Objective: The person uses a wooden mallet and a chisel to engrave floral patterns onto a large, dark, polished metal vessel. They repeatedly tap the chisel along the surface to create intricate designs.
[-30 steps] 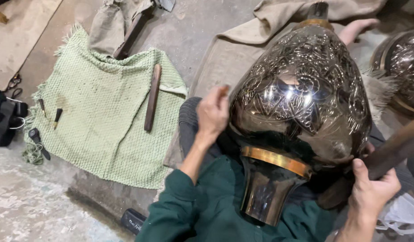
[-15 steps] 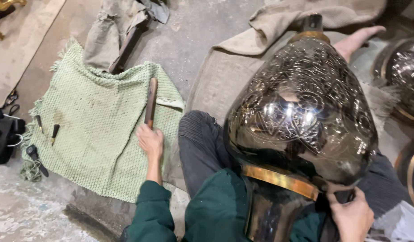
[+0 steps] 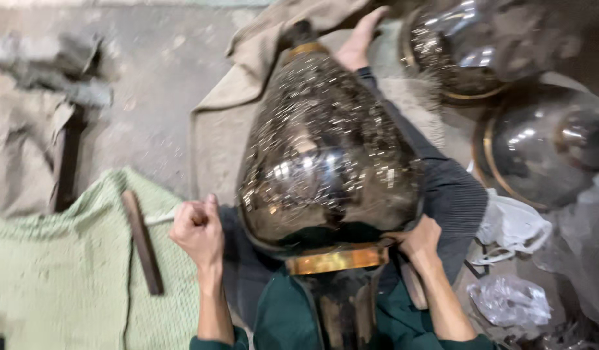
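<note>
Looking down from the head view, the left hand [image 3: 199,228] had come off the dark tool bar [image 3: 142,241] it was touching half a second before and now hung just left of the big engraved metal vase [image 3: 328,152], its fingers [image 3: 194,212] clenched into a fist that held nothing I could make out. That suggested the bar had been left where it lay rather than picked up, so the work had turned back to the vase itself. The vase lay across the person's lap, neck toward the body, with its brass collar band [image 3: 337,260] just below the widest part. The right hand [image 3: 421,240] pressed against the vase's lower right edge beside that band, fingers curled around the rim in a steadying grip. Left of the vase the bar rested on a green woven cloth [image 3: 59,279] spread on the floor. Right of the vase stood two more shiny metal vessels [image 3: 539,149] and some crumpled plastic bags [image 3: 510,227], crowding that side; a bare foot [image 3: 359,40] showed beyond the vase's far end.
</note>
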